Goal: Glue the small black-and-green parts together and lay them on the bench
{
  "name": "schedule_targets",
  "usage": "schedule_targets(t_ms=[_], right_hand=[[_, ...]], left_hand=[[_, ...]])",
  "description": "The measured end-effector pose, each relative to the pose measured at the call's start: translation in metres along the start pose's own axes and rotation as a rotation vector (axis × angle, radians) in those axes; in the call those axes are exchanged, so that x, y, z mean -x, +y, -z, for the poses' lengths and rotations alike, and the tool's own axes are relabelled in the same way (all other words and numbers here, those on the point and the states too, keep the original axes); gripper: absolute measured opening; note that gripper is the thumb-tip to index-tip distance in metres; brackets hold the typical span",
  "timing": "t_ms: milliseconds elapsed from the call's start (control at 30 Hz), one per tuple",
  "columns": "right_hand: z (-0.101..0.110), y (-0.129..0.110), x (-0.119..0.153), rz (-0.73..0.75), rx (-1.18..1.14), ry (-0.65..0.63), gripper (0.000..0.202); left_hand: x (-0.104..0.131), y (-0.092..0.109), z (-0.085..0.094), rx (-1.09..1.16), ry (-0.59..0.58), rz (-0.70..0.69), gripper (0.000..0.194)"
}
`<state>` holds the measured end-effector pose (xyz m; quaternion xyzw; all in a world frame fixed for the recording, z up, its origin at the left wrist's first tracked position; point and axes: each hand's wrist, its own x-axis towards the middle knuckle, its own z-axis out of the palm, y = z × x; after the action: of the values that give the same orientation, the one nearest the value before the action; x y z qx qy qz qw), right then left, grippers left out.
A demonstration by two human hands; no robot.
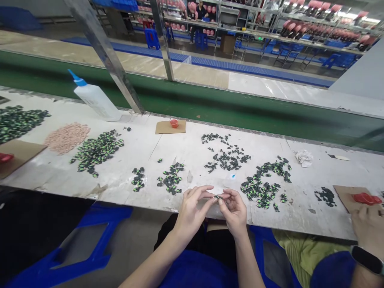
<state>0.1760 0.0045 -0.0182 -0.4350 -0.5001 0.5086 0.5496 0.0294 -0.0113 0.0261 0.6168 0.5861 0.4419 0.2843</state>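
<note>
A small black-and-green part (218, 197) is pinched between both my hands, just above the near edge of the white worktable (192, 150). My left hand (194, 204) grips its left side with thumb and fingertips. On its other side, the thumb and fingers of my right hand (233, 207) close around it. Its exact kind is too small to make out. Right of my hands lies a pile of similar black-and-green parts (255, 188). Another such pile (171, 179) sits to the left, and small black pieces (228, 159) are scattered beyond my fingers.
A white squeeze bottle (97, 102) with a blue nozzle stands at the back left, near a metal post (120, 76). A red cup (173, 123) rests on cardboard (162, 127). At the right, a co-worker's hand (367, 228) is beside a red object (364, 198).
</note>
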Motion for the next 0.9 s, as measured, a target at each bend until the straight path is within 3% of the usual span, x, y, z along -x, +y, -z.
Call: schedule_targets(t_ms=[233, 367, 433, 533, 633, 700, 800, 900], right_hand=[[-0.004, -0.004, 0.001, -0.068, -0.054, 0.006, 0.029], [0.001, -0.004, 0.003, -0.065, 0.031, 0.026, 0.031], [0.014, -0.007, 0.003, -0.034, 0.16, 0.101, 0.038], [0.042, -0.014, -0.003, 0.053, 0.486, 0.351, 0.043], [0.061, -0.02, -0.013, 0.264, 0.888, 0.488, 0.042], [0.061, -0.019, -0.02, 0.357, 1.049, 0.398, 0.051], [0.049, -0.01, -0.029, 0.321, 1.111, 0.185, 0.064], [0.035, 0.0, -0.038, 0.306, 1.107, 0.132, 0.052]], left_hand=[[-0.004, -0.003, 0.005, -0.054, 0.0, -0.129, 0.017], [-0.006, -0.011, 0.008, -0.035, -0.058, -0.102, 0.016], [-0.009, -0.02, 0.017, -0.075, -0.034, -0.042, 0.014], [-0.017, -0.039, 0.039, -0.229, 0.105, 0.084, 0.013], [-0.026, -0.054, 0.058, -0.418, 0.234, 0.179, 0.009], [-0.033, -0.059, 0.063, -0.515, 0.253, 0.196, 0.008], [-0.043, -0.059, 0.059, -0.591, 0.23, 0.175, 0.009], [-0.053, -0.06, 0.051, -0.643, 0.168, 0.128, 0.011]])
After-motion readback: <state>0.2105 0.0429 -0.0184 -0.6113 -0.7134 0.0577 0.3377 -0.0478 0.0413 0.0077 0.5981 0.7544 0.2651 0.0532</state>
